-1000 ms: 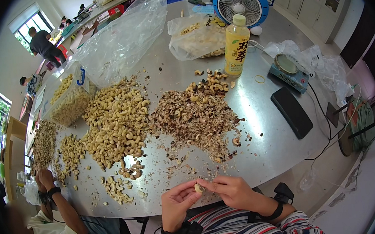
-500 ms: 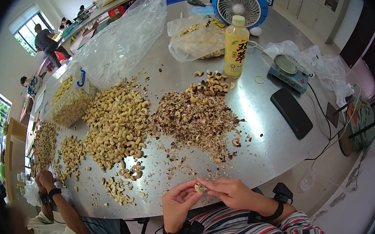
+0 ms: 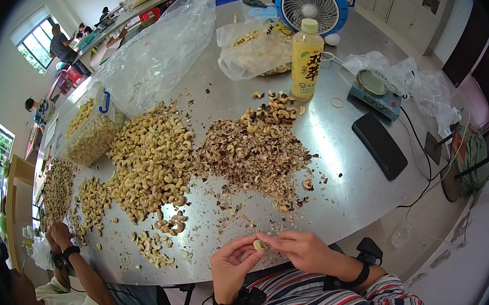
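Observation:
A pale cashew nut (image 3: 260, 245) with darker skin on one side sits between my two hands, just past the table's near edge. My left hand (image 3: 232, 264) pinches it between thumb and fingers. From the other side, my right hand (image 3: 302, 249) is closed with its fingertips on the nut; whether a small tool is in them I cannot make out. Beyond my hands spreads a heap of brown skin flakes (image 3: 251, 158), with some darker cashews at its far end. To its left lies a large pile of cream cashews (image 3: 149, 153), with a small group of cashews (image 3: 151, 248) nearer me.
A clear plastic box of nuts (image 3: 91, 135) and a plastic sheet (image 3: 158, 49) occupy the far left. Farther back stand a bagged lot of nuts (image 3: 255, 54), a yellow bottle (image 3: 307, 58) and a blue fan (image 3: 313, 6). A black phone (image 3: 379, 146) lies right. At left, a co-worker's hands (image 3: 58, 236) work.
The cashew nut has turned slightly between my fingers, showing more of its pale side. My hands stay in almost the same place.

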Demonstrator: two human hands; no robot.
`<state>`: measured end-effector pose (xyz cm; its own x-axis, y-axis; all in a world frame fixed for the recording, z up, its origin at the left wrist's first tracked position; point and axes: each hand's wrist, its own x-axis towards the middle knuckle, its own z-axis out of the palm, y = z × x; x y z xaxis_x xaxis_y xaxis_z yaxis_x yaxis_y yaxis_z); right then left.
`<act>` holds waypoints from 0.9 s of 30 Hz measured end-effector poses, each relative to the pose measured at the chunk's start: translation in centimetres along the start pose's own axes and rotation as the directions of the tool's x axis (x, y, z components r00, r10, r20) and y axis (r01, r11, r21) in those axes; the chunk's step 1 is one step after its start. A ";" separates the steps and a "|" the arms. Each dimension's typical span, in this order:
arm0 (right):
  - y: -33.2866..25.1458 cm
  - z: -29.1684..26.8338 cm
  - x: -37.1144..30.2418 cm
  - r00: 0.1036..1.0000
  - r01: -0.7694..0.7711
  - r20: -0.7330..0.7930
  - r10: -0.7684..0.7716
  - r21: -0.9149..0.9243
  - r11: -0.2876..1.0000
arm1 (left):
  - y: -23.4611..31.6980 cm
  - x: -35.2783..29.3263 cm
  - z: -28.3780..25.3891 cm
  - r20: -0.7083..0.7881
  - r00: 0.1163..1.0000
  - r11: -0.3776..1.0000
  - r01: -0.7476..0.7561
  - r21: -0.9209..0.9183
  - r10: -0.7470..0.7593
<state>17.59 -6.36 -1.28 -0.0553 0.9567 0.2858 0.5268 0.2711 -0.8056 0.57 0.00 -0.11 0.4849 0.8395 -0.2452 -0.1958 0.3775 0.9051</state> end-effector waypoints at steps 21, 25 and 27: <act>-0.3 0.4 0.0 0.999 -0.033 -0.023 0.035 0.100 0.994 | 0.1 0.0 0.3 -0.031 1.000 1.000 -0.003 0.001 0.003; -0.3 0.3 0.1 0.999 -0.049 -0.008 0.050 0.095 0.994 | 0.0 0.1 0.3 -0.034 0.999 1.000 0.003 0.008 -0.003; -0.2 0.4 0.1 0.999 -0.049 -0.012 0.051 0.101 0.994 | 0.1 0.1 0.3 -0.034 0.999 1.000 0.007 -0.007 -0.008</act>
<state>17.17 -6.29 -1.27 -0.0182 0.9678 0.2511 0.4402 0.2332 -0.8671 0.88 -0.04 0.08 0.4574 0.8492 -0.2638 -0.1979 0.3864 0.9009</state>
